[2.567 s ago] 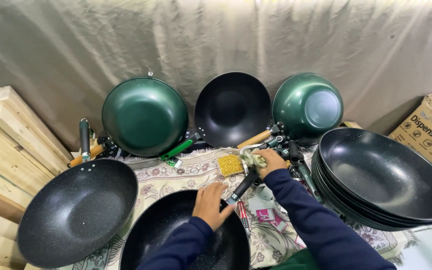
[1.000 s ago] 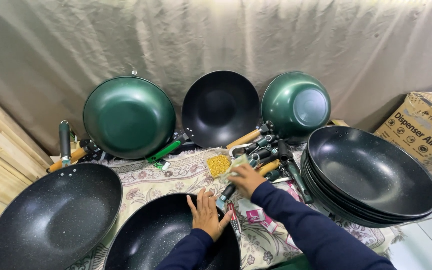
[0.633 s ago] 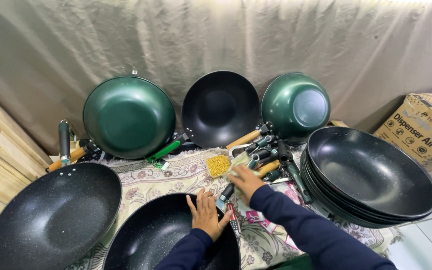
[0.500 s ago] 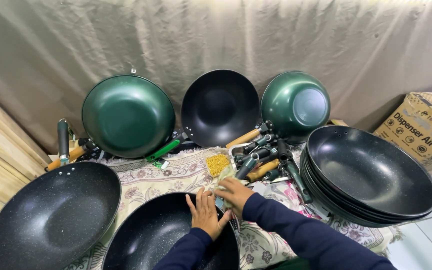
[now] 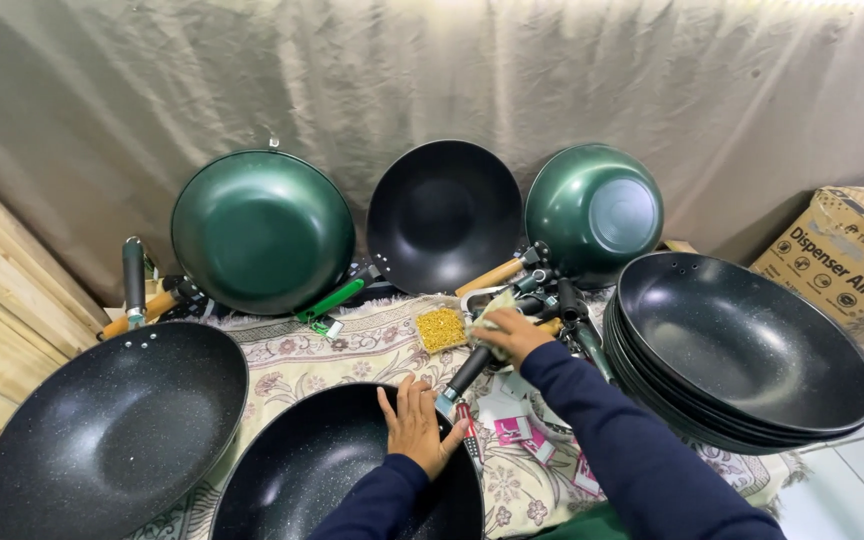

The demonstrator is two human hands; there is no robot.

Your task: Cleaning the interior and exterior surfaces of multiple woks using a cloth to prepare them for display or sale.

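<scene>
Black speckled wok (image 5: 332, 470) sits bottom centre on the patterned cloth (image 5: 352, 350), nearest the person. Left hand (image 5: 417, 425) lies flat, fingers spread, on its far rim, pressing rather than gripping. Black handle (image 5: 467, 372) runs up-right from that rim; right hand (image 5: 512, 333) is closed around the handle's far end, with a bit of pale paper under the fingers.

Stack of black woks (image 5: 742, 350) at right, nested. Another black speckled wok (image 5: 112, 430) at left, on the cloth's edge. Against the beige curtain (image 5: 432, 90) lean a green wok (image 5: 262, 232), a black wok (image 5: 444, 215), and a green wok showing its underside (image 5: 594, 210). Wooden planks (image 5: 2, 290) far left, cardboard box (image 5: 837, 255) far right. Loose handles (image 5: 552, 295) bunch just past the right hand. Small tray of yellow bits (image 5: 440, 328) beside it. Pink tags (image 5: 517, 432) lie on the cloth near the left hand.
</scene>
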